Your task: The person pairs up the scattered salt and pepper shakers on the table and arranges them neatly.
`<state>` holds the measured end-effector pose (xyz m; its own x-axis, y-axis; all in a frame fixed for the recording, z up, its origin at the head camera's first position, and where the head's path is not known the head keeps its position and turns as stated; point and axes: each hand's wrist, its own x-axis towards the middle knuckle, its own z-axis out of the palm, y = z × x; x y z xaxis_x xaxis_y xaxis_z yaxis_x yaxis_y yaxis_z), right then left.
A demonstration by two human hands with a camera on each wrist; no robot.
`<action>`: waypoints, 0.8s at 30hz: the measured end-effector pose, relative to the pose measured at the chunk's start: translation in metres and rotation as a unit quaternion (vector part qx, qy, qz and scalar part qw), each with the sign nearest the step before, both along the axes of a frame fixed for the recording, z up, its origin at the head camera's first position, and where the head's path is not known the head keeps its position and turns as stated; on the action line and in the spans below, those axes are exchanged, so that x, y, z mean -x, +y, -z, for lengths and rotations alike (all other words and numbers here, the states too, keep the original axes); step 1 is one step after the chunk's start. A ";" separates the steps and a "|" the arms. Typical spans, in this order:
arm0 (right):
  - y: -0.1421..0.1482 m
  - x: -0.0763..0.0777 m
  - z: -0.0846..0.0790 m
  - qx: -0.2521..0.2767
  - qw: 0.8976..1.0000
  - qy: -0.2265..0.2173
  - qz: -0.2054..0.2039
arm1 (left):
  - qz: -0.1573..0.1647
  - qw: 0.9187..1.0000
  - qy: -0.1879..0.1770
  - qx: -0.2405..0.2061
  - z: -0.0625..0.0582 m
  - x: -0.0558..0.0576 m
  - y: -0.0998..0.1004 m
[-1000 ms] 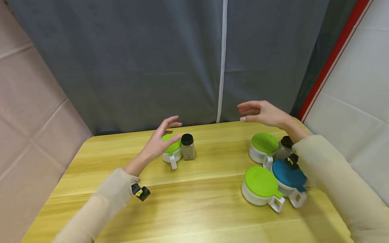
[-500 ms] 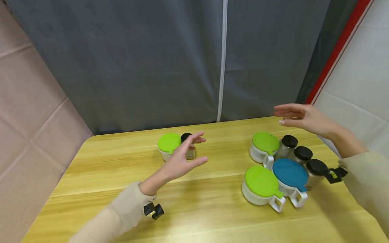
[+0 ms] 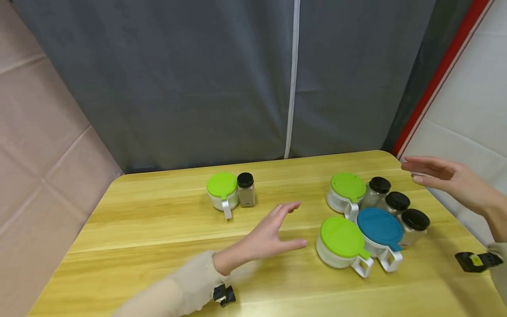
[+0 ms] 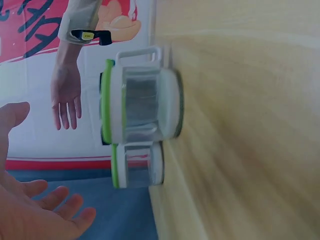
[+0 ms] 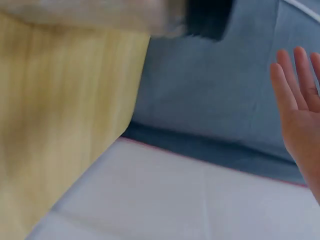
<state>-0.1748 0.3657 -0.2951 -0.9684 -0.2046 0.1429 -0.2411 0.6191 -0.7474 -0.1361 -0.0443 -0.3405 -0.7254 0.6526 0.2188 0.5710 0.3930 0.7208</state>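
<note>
My left hand [image 3: 264, 237] hovers over the table's middle, thumb and fingers spread, holding nothing. Just right of it stands a lidded seasoning jar [image 3: 341, 237] with a green lid and white handle. A blue-lidded jar [image 3: 379, 226] and another green-lidded jar [image 3: 347, 187] crowd against it. Three black-capped spice bottles [image 3: 379, 185] line their right side. Beyond these, my right hand [image 3: 455, 178] floats at the table's right edge, fingers extended and nothing in them. In the left wrist view, the nearer green-lidded jar [image 4: 142, 105] stands beside my open fingers. A blurred bottle [image 5: 100, 12] crosses the top of the right wrist view.
Farther left on the wooden table [image 3: 150, 229], a green-lidded jar [image 3: 222, 187] stands beside a black-capped spice bottle [image 3: 246, 191]. A grey curtain [image 3: 198, 88] hangs behind the table. Light panels flank it, the right panel [image 3: 467, 119] edged in red.
My left hand has moved right and toward me, away from the left jar and bottle. My right hand has drawn back right, uncovering the spice bottles. The jars stay put.
</note>
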 end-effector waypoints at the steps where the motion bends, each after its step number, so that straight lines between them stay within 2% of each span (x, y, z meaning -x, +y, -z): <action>1: 0.005 -0.002 0.004 -0.001 1.000 -0.005 0.004 | 0.002 1.000 -0.002 0.006 0.002 -0.001 0.003; 9: 0.037 -0.015 0.039 -0.019 0.998 -0.052 0.026 | 0.014 1.000 -0.008 0.024 0.017 -0.005 0.023; 12: 0.048 -0.018 0.053 -0.026 0.997 -0.068 0.014 | 0.011 1.000 -0.016 0.024 0.021 -0.005 0.029; 18: 0.069 -0.022 0.082 0.026 0.996 -0.049 -0.071 | -0.001 0.999 -0.025 0.033 0.029 -0.008 0.041; 20: 0.074 -0.022 0.088 0.059 0.990 -0.052 -0.119 | -0.005 0.999 -0.032 0.035 0.031 -0.008 0.046; 23: 0.076 -0.023 0.094 0.085 0.981 -0.079 -0.158 | -0.012 0.998 -0.050 0.035 0.035 -0.009 0.051; 24: 0.075 -0.024 0.095 0.085 0.980 -0.087 -0.159 | -0.015 0.998 -0.055 0.036 0.037 -0.009 0.052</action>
